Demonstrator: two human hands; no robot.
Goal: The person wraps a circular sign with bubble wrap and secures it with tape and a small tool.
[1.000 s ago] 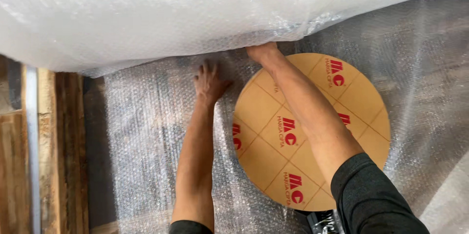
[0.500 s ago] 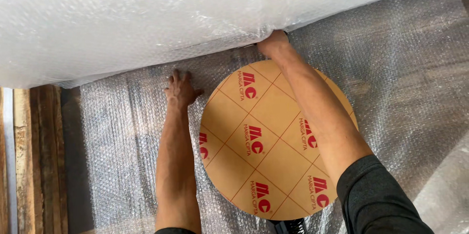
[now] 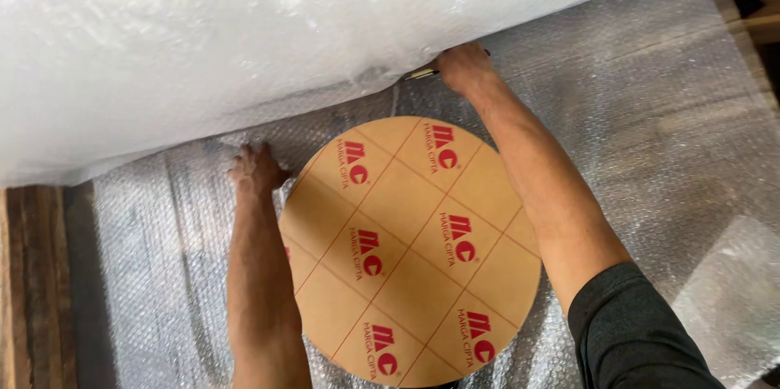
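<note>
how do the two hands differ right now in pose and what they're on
The left hand lies flat, fingers spread, pressing the bubble wrap sheet beside the round brown disc. The right hand is closed in a grip on a thin tool, further from the body, at the edge of the big bubble wrap roll. The right arm crosses over the disc; the left runs alongside it. Both are bare.

Tool tip (image 3: 422,74) in right hand's (image 3: 463,68) grip under the bubble-wrap roll (image 3: 284,40); disc's (image 3: 410,255) lower edge cut off
</note>
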